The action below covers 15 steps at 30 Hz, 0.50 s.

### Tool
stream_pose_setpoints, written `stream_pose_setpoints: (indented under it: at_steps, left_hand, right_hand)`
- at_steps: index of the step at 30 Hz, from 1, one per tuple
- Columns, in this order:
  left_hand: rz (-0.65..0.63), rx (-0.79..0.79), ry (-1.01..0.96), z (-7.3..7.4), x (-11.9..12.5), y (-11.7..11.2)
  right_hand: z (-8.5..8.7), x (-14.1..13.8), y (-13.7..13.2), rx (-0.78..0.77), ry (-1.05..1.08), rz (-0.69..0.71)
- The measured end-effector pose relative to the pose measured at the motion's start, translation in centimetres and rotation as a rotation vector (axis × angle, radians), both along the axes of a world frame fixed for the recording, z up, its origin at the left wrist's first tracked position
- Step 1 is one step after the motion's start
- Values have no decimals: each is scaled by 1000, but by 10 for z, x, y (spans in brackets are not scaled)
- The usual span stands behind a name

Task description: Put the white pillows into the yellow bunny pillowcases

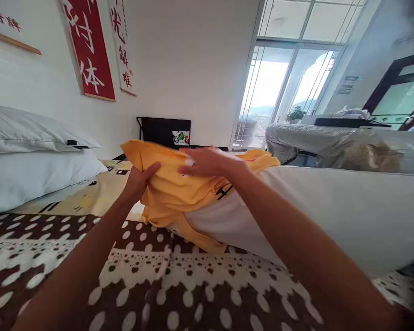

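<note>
A yellow T-shirt [172, 177] with black lettering and a white print lies bunched around and over the near left end of a large white cushion [331, 207]. My left hand [138, 181] is closed on the shirt's left edge, thumb on the front of the cloth and the other fingers behind it. My right hand [207, 162] lies over the upper part of the shirt, fingers stretched out to the left and touching the fabric. A yellow strip of the shirt hangs down onto the bedspread below the cushion. How far the cushion reaches inside the shirt is hidden.
Under everything spreads a brown and white dotted bedspread [172, 285]. White pillows [37, 177] are stacked at the left. A black panel [158, 132] stands against the back wall. Plastic-wrapped furniture [348, 147] is at the right, beside the window [269, 82].
</note>
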<state>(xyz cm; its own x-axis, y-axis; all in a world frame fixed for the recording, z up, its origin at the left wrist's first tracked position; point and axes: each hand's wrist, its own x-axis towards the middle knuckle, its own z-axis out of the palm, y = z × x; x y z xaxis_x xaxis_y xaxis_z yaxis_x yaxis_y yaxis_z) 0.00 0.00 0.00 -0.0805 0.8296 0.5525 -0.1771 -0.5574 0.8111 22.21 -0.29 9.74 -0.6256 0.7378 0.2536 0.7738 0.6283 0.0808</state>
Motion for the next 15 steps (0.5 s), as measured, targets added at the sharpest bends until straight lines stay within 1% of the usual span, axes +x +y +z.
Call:
stream_pose_setpoints:
  at_steps: [3,4,6,8,10,11,13,15]
  left_hand:
    - [-58,-93,212,-31,-22,9]
    - [-80,-139,266,-44,-29,12]
    - [-128,-288,382,-73,-39,15]
    - [-148,-388,355,-103,-43,18]
    - [-137,-424,283,-129,-43,19]
    - [-121,-431,257,-140,-42,20]
    - [-80,-448,229,-156,-39,21]
    - [-35,-459,188,-165,-37,22]
  right_hand:
    - [-24,14,4,5,35,-74]
    - [-29,18,5,23,45,-103]
    - [-37,25,2,86,67,-169]
    - [-41,27,-3,184,74,-238]
    - [-44,25,-9,267,61,-285]
    - [-44,22,-11,284,51,-292]
    - [-42,16,-15,283,43,-286]
    - [-31,13,-19,303,65,-244]
